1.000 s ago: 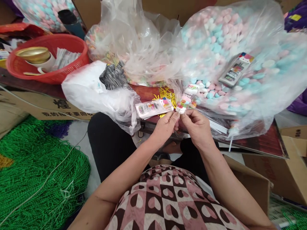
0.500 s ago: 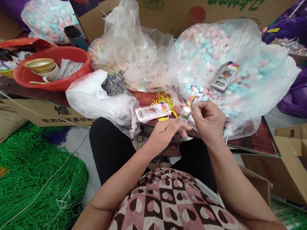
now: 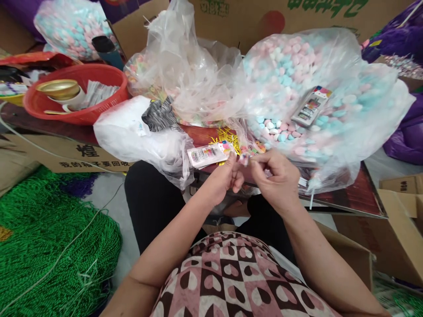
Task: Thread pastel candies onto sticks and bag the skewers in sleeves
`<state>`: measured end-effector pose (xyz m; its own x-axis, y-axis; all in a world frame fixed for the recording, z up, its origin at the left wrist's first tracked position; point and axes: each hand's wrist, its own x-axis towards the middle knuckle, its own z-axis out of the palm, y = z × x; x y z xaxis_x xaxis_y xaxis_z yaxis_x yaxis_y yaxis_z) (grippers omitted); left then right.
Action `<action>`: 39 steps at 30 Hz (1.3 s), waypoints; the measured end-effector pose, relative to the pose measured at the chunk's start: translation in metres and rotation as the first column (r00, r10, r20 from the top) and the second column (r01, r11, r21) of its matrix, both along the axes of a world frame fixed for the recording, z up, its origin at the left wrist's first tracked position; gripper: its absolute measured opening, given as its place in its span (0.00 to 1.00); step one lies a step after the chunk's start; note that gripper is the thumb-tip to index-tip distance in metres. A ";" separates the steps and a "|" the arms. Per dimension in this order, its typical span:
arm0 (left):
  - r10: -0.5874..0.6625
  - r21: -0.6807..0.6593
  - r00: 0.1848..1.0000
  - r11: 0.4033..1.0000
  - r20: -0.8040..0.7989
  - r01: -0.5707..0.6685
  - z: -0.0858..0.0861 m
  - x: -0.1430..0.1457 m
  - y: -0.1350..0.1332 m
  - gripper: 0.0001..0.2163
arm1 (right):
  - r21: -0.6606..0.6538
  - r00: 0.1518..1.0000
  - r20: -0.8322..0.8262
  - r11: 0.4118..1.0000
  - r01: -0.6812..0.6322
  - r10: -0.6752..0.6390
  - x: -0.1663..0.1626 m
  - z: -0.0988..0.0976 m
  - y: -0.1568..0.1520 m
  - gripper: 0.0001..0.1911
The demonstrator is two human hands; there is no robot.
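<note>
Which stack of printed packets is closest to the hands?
The stack at the table edge, right beside the left hand; the other stack lies farther off, atop the big pink-and-blue candy bag.

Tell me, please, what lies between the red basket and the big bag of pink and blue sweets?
Head view: a crumpled clear bag and, nearer, a white bag.

red basket (image 3: 82, 115), green cord pile (image 3: 49, 246), pink-and-blue candies (image 3: 291, 66), heart-checked shirt (image 3: 238, 281).
</note>
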<state>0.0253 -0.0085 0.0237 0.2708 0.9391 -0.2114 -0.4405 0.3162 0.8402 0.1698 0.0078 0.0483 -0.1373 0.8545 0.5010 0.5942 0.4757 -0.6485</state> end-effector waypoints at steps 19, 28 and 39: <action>-0.086 0.476 0.625 0.569 -0.776 0.670 -0.017 0.041 -0.031 0.17 | -0.669 0.701 -0.672 0.603 -0.435 -0.239 0.090 -0.056 -0.057 0.14; 0.191 0.422 0.684 0.887 -0.704 0.187 -0.009 0.007 0.002 0.12 | -0.906 0.702 -0.201 0.402 0.131 -0.683 0.247 -0.091 -0.149 0.14; 0.536 0.518 -0.099 0.840 -0.838 0.165 -0.038 -0.051 0.044 0.16 | -0.837 0.665 -0.308 0.526 0.151 -0.680 0.196 -0.086 -0.098 0.24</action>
<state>-0.0254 0.0356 -0.0144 -0.0794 0.9521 0.2954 0.9202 -0.0440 0.3890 0.3659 -0.0906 -0.0375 0.4042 0.7988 -0.4456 -0.0067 -0.4846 -0.8747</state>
